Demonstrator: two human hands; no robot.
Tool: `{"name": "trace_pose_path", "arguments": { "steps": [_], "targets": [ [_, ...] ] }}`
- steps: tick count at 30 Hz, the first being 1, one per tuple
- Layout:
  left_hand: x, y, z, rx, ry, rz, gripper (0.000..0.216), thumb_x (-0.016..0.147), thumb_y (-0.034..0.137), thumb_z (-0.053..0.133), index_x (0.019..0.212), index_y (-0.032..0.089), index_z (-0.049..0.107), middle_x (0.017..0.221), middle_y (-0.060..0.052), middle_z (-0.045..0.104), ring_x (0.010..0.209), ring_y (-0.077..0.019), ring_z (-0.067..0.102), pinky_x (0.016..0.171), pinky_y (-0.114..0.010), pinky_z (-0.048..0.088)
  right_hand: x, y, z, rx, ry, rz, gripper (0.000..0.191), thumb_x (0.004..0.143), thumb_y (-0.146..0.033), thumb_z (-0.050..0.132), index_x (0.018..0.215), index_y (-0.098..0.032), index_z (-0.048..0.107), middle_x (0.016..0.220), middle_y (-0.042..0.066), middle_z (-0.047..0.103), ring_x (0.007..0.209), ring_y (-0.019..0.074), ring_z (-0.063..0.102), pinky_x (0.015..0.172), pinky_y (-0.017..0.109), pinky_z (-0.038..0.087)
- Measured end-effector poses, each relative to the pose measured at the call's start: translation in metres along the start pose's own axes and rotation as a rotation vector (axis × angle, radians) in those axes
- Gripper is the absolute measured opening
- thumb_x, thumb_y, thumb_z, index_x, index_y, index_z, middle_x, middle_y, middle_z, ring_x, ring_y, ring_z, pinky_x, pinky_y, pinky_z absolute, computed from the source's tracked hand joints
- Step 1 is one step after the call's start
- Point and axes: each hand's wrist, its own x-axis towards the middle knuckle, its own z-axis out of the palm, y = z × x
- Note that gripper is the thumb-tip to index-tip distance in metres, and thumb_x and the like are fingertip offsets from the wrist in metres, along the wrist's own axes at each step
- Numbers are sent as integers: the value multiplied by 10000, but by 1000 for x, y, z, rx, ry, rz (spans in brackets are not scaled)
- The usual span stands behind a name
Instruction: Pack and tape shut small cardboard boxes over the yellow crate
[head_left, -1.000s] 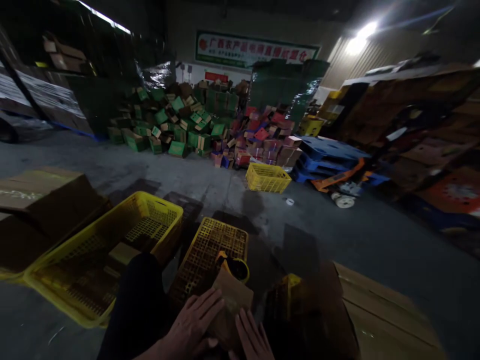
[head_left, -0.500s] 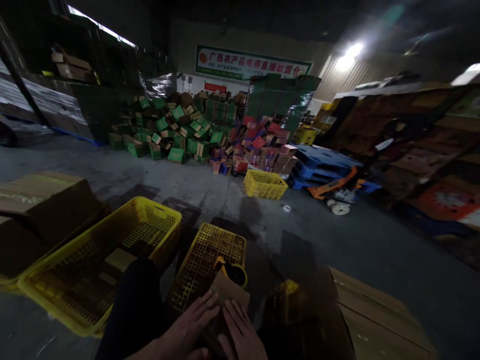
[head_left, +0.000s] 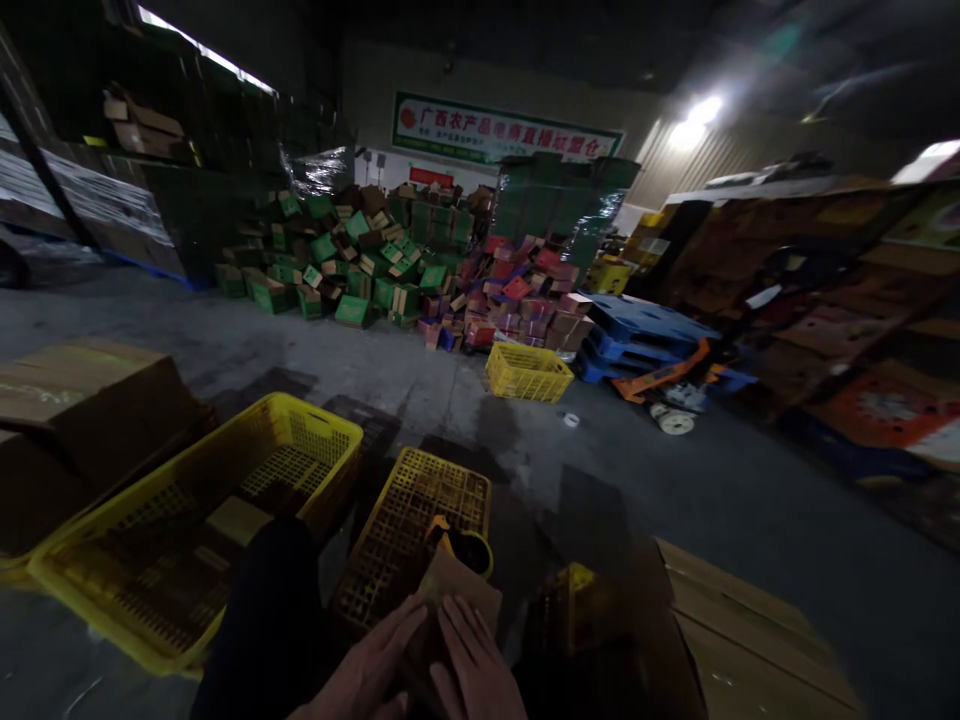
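A small brown cardboard box (head_left: 459, 583) is at the bottom centre, over the near end of an upturned yellow crate (head_left: 420, 490). Both hands rest on this box. My left hand (head_left: 379, 655) lies along its left side with the fingers stretched out. Across the top lies my right hand (head_left: 472, 655), fingers straight and held near each other; the two hands almost meet. Just beyond the box, a tape dispenser (head_left: 469, 548) with an orange part and a yellow-rimmed roll sits on the crate. The lower part of the box is dark and partly covered by the hands.
At the left is a large yellow crate (head_left: 315, 430) with a small box (head_left: 238, 520) inside, beside a big carton (head_left: 82, 400). Another carton (head_left: 750, 630) stands at the right. Farther off are a yellow basket (head_left: 529, 375), blue pallets (head_left: 645, 318), a pallet jack (head_left: 667, 385) and heaped green boxes (head_left: 352, 310).
My left hand has slid a little to the right, closer to my right hand. My right hand has shifted slightly left and up on the box.
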Motion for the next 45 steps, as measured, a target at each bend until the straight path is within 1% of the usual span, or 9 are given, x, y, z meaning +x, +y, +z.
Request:
{"name": "trace_pose_path", "arguments": {
  "steps": [5,9,15,18,20,26,37,41,45],
  "targets": [
    [3,0,0,-69,-28,-47,1009,884,298,588,1628,291,-93,1692,-95,191,1535,-306,250,1217,-487,335,15,-7,-1,-40,-79,24,540,1021,-369,511,1546,-279,423,1587,21,405,1443,288,439,1204,425,410],
    [9,5,-6,-177,4,-94,1091,757,131,588,1634,310,-36,1691,-63,201,1534,-300,253,1240,-456,299,27,-9,8,-166,-120,21,523,1048,-354,441,1555,-232,408,1615,42,372,1465,263,408,1207,409,401],
    [13,8,-10,-235,25,-158,1149,659,57,543,1629,347,0,1695,-40,168,1541,-304,227,1254,-486,250,33,-13,28,-343,0,-71,673,969,-298,501,1596,-152,305,1622,98,357,1472,293,393,1164,453,447],
    [12,6,-7,-235,26,-115,1167,649,50,528,1627,341,-38,1692,-51,164,1544,-308,216,1250,-503,257,34,-18,38,-454,111,-49,786,894,-205,522,1613,-98,222,1635,144,308,1497,338,334,1140,523,453],
    [11,4,-5,-229,45,-75,1143,669,46,509,1629,323,-49,1698,-57,140,1554,-307,178,1251,-517,252,35,-19,44,-520,188,-23,785,879,-111,474,1617,-109,207,1634,137,319,1502,318,329,1135,510,459],
    [11,4,-7,-191,58,-48,1002,772,38,413,1638,286,-25,1716,-36,56,1571,-265,111,1267,-511,219,37,-14,52,-578,283,-121,678,894,-65,417,1567,-117,352,1601,116,409,1470,265,398,1087,406,524],
    [20,5,-12,-211,-138,28,1117,701,78,483,1627,244,-120,1716,-64,-55,1567,-349,1,1250,-604,161,23,-9,63,-462,341,-182,483,956,-157,470,1429,-111,557,1408,127,632,1312,233,585,1079,351,532],
    [20,-1,-13,-200,-202,-5,1220,607,53,485,1614,266,-170,1717,-47,-58,1567,-345,30,1248,-601,192,17,-9,62,-411,315,-211,441,989,-195,472,1413,-147,581,1361,96,672,1282,227,610,1084,357,532],
    [19,-5,-13,-123,-239,-23,1250,574,59,504,1618,295,-142,1719,-33,-11,1565,-334,93,1250,-574,218,14,-13,58,-343,344,-189,409,968,-309,592,1343,-153,639,1319,105,696,1305,244,593,1085,366,535]
  ]
}}
